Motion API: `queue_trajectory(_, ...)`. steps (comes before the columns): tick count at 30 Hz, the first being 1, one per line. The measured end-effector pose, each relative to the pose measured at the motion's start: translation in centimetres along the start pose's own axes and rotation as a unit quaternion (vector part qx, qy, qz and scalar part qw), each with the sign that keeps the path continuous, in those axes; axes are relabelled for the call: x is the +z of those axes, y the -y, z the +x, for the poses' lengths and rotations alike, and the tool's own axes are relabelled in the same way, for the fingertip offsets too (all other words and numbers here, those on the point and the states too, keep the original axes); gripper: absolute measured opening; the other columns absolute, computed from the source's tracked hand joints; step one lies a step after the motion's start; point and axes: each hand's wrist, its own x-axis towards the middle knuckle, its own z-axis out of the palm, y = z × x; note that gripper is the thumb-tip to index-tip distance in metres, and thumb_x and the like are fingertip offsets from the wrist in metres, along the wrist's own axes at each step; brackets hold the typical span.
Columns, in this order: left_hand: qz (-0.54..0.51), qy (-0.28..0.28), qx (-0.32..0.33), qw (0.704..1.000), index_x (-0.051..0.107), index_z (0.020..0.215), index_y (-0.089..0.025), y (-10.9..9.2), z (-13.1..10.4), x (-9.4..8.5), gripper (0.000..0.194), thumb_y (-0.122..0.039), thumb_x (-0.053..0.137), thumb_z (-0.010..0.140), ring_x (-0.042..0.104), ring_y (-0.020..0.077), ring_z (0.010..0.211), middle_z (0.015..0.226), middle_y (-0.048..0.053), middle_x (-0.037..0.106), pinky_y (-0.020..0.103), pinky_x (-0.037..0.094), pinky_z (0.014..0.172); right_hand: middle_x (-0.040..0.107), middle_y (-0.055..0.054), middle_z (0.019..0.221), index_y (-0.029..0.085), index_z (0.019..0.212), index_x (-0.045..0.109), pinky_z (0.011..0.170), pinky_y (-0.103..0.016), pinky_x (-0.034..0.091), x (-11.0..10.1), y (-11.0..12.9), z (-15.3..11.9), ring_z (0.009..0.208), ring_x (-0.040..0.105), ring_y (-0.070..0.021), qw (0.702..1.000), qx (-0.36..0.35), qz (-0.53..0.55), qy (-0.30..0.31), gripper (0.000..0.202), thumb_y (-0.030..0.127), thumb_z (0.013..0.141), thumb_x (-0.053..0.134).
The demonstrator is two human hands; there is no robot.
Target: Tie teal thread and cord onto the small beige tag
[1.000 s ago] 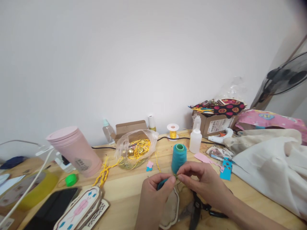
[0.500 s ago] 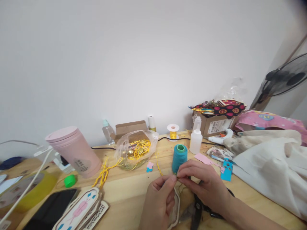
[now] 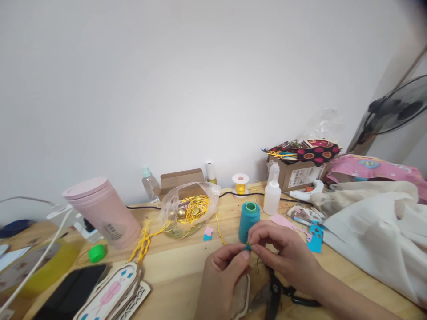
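In front of a teal thread spool [image 3: 249, 222], my left hand [image 3: 222, 278] and my right hand [image 3: 287, 253] meet fingertip to fingertip. Both pinch a small blue-green piece [image 3: 247, 246] with a yellowish top; it is too small to name, and fingers cover most of it. Under my left hand a wooden tag [image 3: 246, 289] with a pale rim is partly hidden. Black-handled scissors [image 3: 275, 291] lie below my right hand. A yellow cord [image 3: 220, 229] and a pink and blue flower cutout [image 3: 208, 233] rest left of the spool.
Left are a pink tumbler [image 3: 103, 213], stacked decorated tags [image 3: 113, 291], a phone [image 3: 71, 291] and a tape roll [image 3: 50, 266]. Behind stand a plastic bag of yellow cord [image 3: 196, 206], a squeeze bottle [image 3: 272, 195] and a cardboard box [image 3: 300, 173]. White cloth [image 3: 370, 226] covers the right side.
My fingertips have shifted slightly, and more of the blue-green piece shows between them. My right hand has moved a little, uncovering more of the scissor handle.
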Motion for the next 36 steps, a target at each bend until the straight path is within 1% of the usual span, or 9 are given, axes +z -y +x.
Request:
queue_trajectory(3, -0.036, 0.016, -0.022, 0.999, 0.07, 0.06, -0.011, -0.39, -0.32, 0.33, 0.018, -0.028, 0.074, 0.056, 0.054, 0.009, 0.054, 0.056, 0.001, 0.064, 0.019, 0.045, 0.058, 0.057, -0.003, 0.073, 0.018, 0.072, 0.054, 0.06, -0.023, 0.044, -0.19, 0.09, 0.18, 0.07, 0.054, -0.0141, 1.0, 0.014, 0.018, 0.009, 0.008, 0.014, 0.078, 0.051)
queue_trajectory(6, -0.046, 0.032, -0.041, 0.998, 0.069, 0.058, -0.01, -0.53, -0.45, 0.41, 0.019, -0.029, 0.072, 0.059, 0.053, 0.0087, 0.053, 0.054, 0.002, 0.062, 0.02, 0.046, 0.057, 0.057, -0.003, 0.074, 0.018, 0.072, 0.056, 0.061, -0.023, 0.044, -0.39, 0.13, 0.24, 0.07, 0.055, -0.0138, 0.999, 0.004, 0.034, 0.02, 0.008, 0.013, 0.078, 0.051)
queue_trajectory(11, -0.053, 0.053, -0.075, 0.994, 0.068, 0.058, -0.01, -0.39, -0.38, 0.31, 0.016, -0.024, 0.076, 0.054, 0.051, 0.0063, 0.048, 0.048, 0.0, 0.059, 0.017, 0.044, 0.051, 0.058, -0.003, 0.072, 0.018, 0.071, 0.057, 0.061, -0.023, 0.044, -0.51, 0.09, 0.15, 0.069, 0.055, -0.0141, 0.999, -0.004, 0.044, 0.018, 0.008, 0.015, 0.077, 0.053)
queue_trajectory(14, -0.056, 0.044, -0.073, 0.995, 0.069, 0.06, -0.011, -0.36, -0.31, 0.33, 0.017, -0.022, 0.078, 0.05, 0.051, 0.0065, 0.047, 0.048, 0.0, 0.059, 0.017, 0.044, 0.05, 0.059, -0.003, 0.073, 0.018, 0.071, 0.058, 0.06, -0.023, 0.044, -0.4, -0.04, 0.1, 0.07, 0.056, -0.0145, 0.998, 0.001, 0.056, 0.014, 0.007, 0.015, 0.077, 0.054)
queue_trajectory(17, -0.04, 0.023, -0.058, 0.997, 0.069, 0.063, -0.013, -0.35, -0.19, 0.21, 0.019, -0.02, 0.079, 0.049, 0.054, 0.0084, 0.051, 0.054, 0.0, 0.062, 0.019, 0.046, 0.051, 0.06, -0.003, 0.073, 0.018, 0.072, 0.059, 0.06, -0.023, 0.044, -0.29, -0.1, 0.1, 0.07, 0.057, -0.0147, 0.998, 0.012, 0.067, 0.015, 0.006, 0.015, 0.076, 0.055)
queue_trajectory(21, 0.008, 0.01, -0.009, 1.0, 0.068, 0.065, -0.015, -0.31, 0.03, -0.15, 0.02, -0.021, 0.079, 0.049, 0.057, 0.0113, 0.057, 0.062, 0.002, 0.066, 0.021, 0.048, 0.052, 0.06, -0.002, 0.071, 0.017, 0.07, 0.059, 0.06, -0.023, 0.045, -0.32, 0.1, 0.16, 0.068, 0.057, -0.0142, 0.996, 0.036, 0.084, 0.014, 0.006, 0.016, 0.075, 0.057)
queue_trajectory(27, 0.033, 0.0, 0.011, 0.999, 0.07, 0.064, -0.013, -0.52, 0.07, -0.08, 0.017, -0.027, 0.075, 0.054, 0.056, 0.0105, 0.054, 0.059, 0.002, 0.066, 0.023, 0.048, 0.056, 0.06, -0.002, 0.07, 0.018, 0.07, 0.06, 0.058, -0.022, 0.046, -0.52, 0.18, 0.24, 0.065, 0.057, -0.013, 0.996, 0.034, 0.084, 0.017, 0.006, 0.018, 0.076, 0.057)
queue_trajectory(30, 0.07, -0.027, 0.038, 0.996, 0.07, 0.061, -0.014, -0.69, -0.03, 0.05, 0.015, -0.024, 0.076, 0.052, 0.056, 0.0111, 0.055, 0.057, 0.002, 0.067, 0.022, 0.048, 0.056, 0.061, -0.002, 0.071, 0.018, 0.07, 0.06, 0.059, -0.023, 0.046, -0.58, 0.08, 0.22, 0.067, 0.057, -0.0139, 0.998, 0.026, 0.062, 0.021, 0.006, 0.018, 0.076, 0.056)
queue_trajectory(36, 0.109, -0.018, 0.094, 0.989, 0.069, 0.06, -0.015, -0.9, -0.28, 0.25, 0.006, -0.017, 0.072, 0.055, 0.058, 0.0137, 0.057, 0.057, 0.001, 0.068, 0.022, 0.048, 0.056, 0.061, -0.002, 0.07, 0.018, 0.07, 0.06, 0.058, -0.023, 0.045, -0.66, 0.13, 0.29, 0.066, 0.057, -0.0141, 0.998, 0.026, 0.058, 0.026, 0.007, 0.019, 0.075, 0.057)
